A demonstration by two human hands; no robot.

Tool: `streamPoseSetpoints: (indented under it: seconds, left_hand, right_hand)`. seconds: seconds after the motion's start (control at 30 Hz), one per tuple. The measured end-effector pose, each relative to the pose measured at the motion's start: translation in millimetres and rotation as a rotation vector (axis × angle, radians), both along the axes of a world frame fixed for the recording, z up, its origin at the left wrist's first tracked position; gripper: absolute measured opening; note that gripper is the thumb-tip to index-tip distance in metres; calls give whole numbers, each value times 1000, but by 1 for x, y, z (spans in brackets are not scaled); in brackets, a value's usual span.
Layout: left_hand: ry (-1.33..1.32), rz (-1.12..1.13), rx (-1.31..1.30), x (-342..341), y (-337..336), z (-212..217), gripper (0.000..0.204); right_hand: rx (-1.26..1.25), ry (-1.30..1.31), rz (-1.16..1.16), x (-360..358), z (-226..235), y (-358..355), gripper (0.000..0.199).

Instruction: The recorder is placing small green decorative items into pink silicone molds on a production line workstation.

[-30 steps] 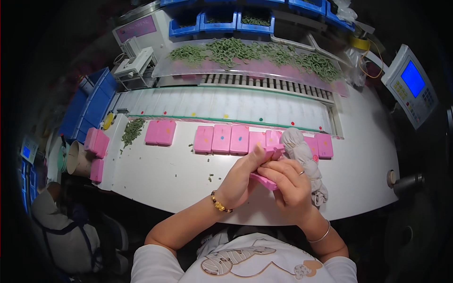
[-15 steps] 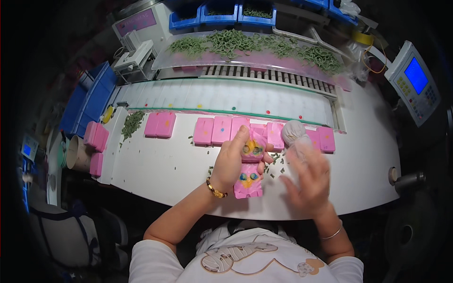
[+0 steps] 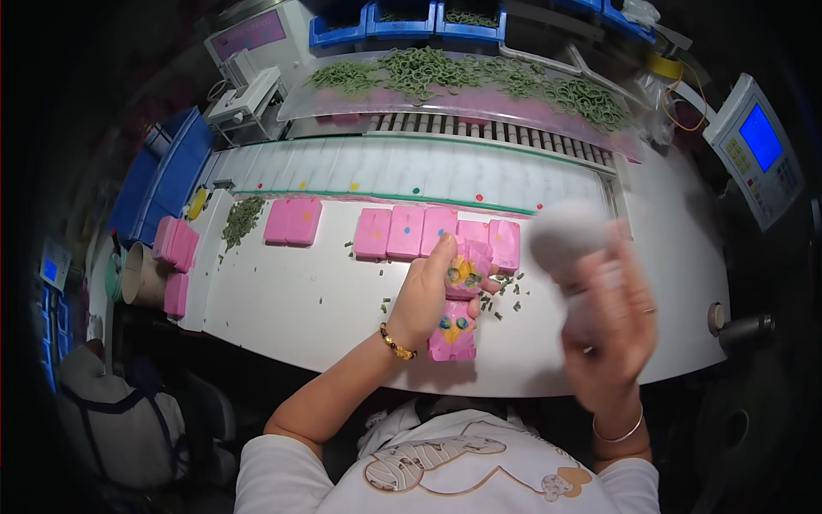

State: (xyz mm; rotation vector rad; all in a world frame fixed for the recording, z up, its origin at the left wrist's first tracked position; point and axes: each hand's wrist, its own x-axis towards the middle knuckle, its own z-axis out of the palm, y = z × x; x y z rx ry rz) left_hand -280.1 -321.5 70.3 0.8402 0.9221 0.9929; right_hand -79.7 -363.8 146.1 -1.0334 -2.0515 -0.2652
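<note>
Mold halves (image 3: pixel 463 288), pink with yellow and teal hollows, lie face up one beyond the other, gripped by the left hand (image 3: pixel 425 291) above the white table (image 3: pixel 282 300). Blurred, the right hand (image 3: pixel 613 317) is curled around a grey-white bundle (image 3: pixel 568 244) well apart. Green bits (image 3: pixel 487 302) lie scattered nearby; pink blocks (image 3: pixel 408 230) stand beyond.

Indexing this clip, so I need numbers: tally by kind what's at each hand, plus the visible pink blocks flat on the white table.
Pink patterned pieces in the left hand: 2
Pale grey bundle at the right hand, both blurred: 1
Pink blocks on the white table: 7
Total visible: 10
</note>
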Motion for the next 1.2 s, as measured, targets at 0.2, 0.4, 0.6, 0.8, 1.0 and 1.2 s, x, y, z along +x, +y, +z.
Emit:
streamPoseSetpoints:
  seconds: [0.2,0.4,0.6,0.8,1.0,1.2]
  left_hand:
    - [145,47,59,7,-1,-2,66]
    - [24,44,83,4,3,7,63]
    - [71,143,185,2,-1,1,64]
    - [16,278,463,0,-2,9,56]
    - [140,248,599,-11,-16,-2,74]
    - [172,241,760,-5,-16,6,69]
  right_hand:
    - [-76,-255,146,-4,-17,8,41]
    - [-53,-326,72,-18,-10,-3,45]
    - [-178,-224,131,-16,-5,-1,43]
    - [-91,-195,164,-24,-18,-11,45]
    - [-235,-209,191,-13,-1,-9,45]
    - [-256,-294,249,-20,-14,-19,50]
